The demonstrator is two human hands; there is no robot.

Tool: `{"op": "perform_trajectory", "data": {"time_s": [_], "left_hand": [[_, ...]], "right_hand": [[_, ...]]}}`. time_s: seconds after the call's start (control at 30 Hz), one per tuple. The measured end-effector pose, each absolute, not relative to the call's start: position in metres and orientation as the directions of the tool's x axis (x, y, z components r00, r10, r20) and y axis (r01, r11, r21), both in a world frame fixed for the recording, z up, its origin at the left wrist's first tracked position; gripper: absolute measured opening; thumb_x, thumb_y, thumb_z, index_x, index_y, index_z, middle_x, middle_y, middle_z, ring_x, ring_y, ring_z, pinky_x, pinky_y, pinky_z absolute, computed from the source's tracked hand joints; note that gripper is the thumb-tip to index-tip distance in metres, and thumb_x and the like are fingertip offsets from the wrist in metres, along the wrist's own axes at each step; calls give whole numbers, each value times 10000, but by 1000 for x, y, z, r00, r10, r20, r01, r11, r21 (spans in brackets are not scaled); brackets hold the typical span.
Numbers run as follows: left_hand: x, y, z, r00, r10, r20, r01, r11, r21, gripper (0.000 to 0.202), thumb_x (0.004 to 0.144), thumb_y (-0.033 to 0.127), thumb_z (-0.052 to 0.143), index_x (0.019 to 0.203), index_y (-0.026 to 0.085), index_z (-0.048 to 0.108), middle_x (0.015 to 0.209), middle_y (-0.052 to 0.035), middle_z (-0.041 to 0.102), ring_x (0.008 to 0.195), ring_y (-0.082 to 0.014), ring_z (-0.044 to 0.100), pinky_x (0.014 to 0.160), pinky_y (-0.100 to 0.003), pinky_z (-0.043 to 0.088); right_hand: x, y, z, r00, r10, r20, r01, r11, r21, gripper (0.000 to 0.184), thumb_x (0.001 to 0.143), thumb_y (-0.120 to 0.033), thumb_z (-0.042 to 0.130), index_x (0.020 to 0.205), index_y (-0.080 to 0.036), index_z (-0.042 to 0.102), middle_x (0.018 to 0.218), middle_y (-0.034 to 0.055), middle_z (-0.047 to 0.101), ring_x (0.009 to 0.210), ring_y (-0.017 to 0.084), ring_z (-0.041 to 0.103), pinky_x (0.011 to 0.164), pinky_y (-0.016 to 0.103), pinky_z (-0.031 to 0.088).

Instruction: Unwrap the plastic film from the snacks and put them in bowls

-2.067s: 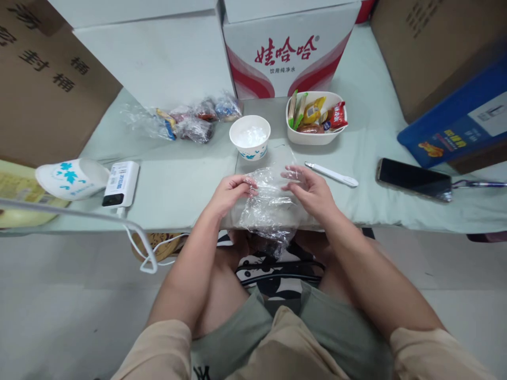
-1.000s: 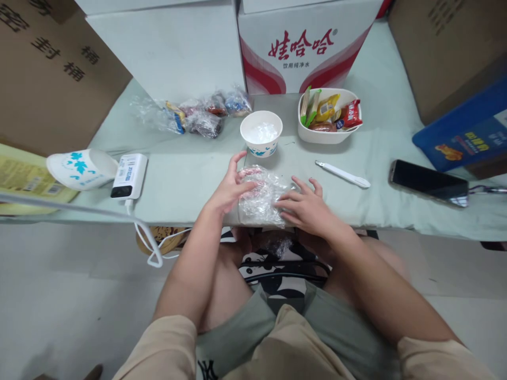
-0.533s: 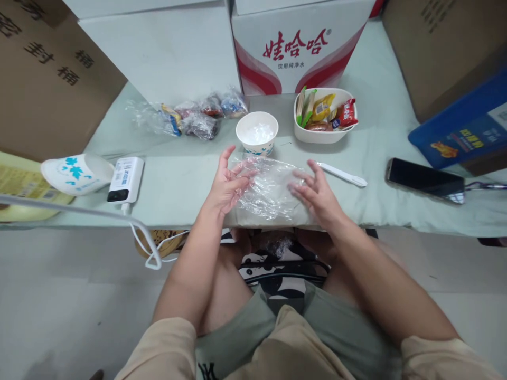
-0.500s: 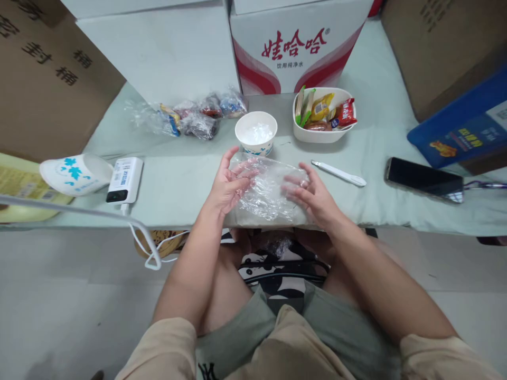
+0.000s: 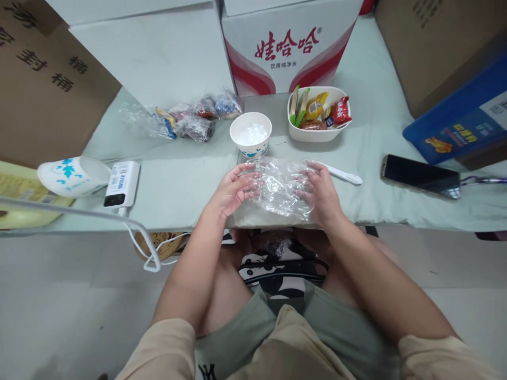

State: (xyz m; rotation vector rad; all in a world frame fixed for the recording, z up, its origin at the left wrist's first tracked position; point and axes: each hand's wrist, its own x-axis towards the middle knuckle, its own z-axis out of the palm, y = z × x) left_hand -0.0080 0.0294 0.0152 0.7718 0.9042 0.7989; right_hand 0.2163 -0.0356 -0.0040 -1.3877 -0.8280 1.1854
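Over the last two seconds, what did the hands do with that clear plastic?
Two seconds ago both hands held the crumpled plastic up, with its lower part hanging over the table edge. They then laid it down on the table. Now the left hand and right hand rest on it with open fingers, farther apart, and the plastic is spread wider. The cup, snack tub and phone stayed put.

Beige sleeves (image 5: pixel 435 359), grey-green shorts (image 5: pixel 336 332)

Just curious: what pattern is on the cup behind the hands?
The cup is white with blue prints low on its side; head view.
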Motion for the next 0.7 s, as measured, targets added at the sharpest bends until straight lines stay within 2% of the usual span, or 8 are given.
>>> {"op": "perform_trajectory", "data": {"time_s": [0.1, 0.17, 0.27, 0.4, 0.47, 0.57, 0.63, 0.7], "left_hand": [[-7, 31, 14, 320, 885, -337, -271, 426, 863, 497, 587, 197, 864, 1011, 208, 606, 953, -21, 726, 744, -120, 676, 629, -221, 537], [-6, 32, 14, 273, 904, -329, -259, 399, 880, 499, 555, 171, 860, 974, 201, 592, 883, 2, 702, 711, -105, 653, 607, -204, 517], [-6, 31, 13, 221, 920, -323, -192, 366, 911, 487, 558, 173, 848, 956, 202, 569, 832, 25, 665, 685, -90, 624, 602, -193, 497], [-6, 29, 9, 221, 932, -287, -126, 319, 939, 537, 566, 199, 865, 1004, 217, 555, 859, 22, 645, 676, -91, 603, 584, -193, 462], [-7, 29, 6, 243, 936, -255, -132, 292, 947, 596, 562, 210, 879, 1054, 233, 545, 902, 14, 648, 690, -94, 601, 593, -199, 452], [-9, 30, 4, 278, 939, -204, -182, 260, 948, 699, 550, 208, 896, 1139, 264, 523, 905, 23, 638, 743, -104, 608, 670, -216, 467], [-10, 31, 5, 299, 935, -189, -222, 261, 939, 736, 542, 201, 902, 1170, 266, 524, 885, 31, 625, 767, -106, 608, 716, -225, 474], [-12, 31, 7, 316, 927, -202, -256, 288, 923, 729, 541, 200, 903, 1174, 252, 546, 868, 33, 623, 769, -104, 609, 722, -221, 474]], "right_hand": [[227, -36, -3, 494, 868, -59, 69, -107, -992, 407, 800, -472, 629, 1145, -303, 495, 1218, 67, 578, 1052, 214, 615, 798, 342, 558], [230, -39, 2, 525, 847, 80, 287, -87, -954, 317, 795, -428, 648, 1045, -270, 533, 1050, 50, 613, 908, 191, 612, 763, 330, 528], [223, -46, 8, 320, 936, 148, 542, -52, -839, 200, 838, -401, 615, 959, -244, 590, 795, 8, 627, 697, 169, 572, 694, 327, 484], [207, -48, -1, 48, 991, 123, 746, 47, -665, 382, 840, -325, 622, 1212, -240, 649, 932, 48, 729, 793, 225, 629, 750, 366, 487], [204, -47, -8, -29, 990, 140, 793, 108, -600, 385, 846, -241, 581, 1217, -239, 683, 990, 71, 744, 881, 259, 644, 807, 394, 497], [204, -44, -13, -66, 982, 176, 789, 159, -594, 323, 846, -168, 520, 1066, -235, 747, 1011, 89, 753, 953, 277, 650, 873, 423, 504], [205, -44, -11, -13, 980, 199, 758, 140, -637, 274, 850, -194, 520, 1000, -228, 746, 1000, 90, 754, 918, 265, 654, 871, 424, 510], [205, -43, -7, 93, 975, 201, 711, 76, -699, 260, 851, -253, 535, 1025, -221, 726, 1009, 87, 751, 817, 233, 643, 820, 409, 518]]}}
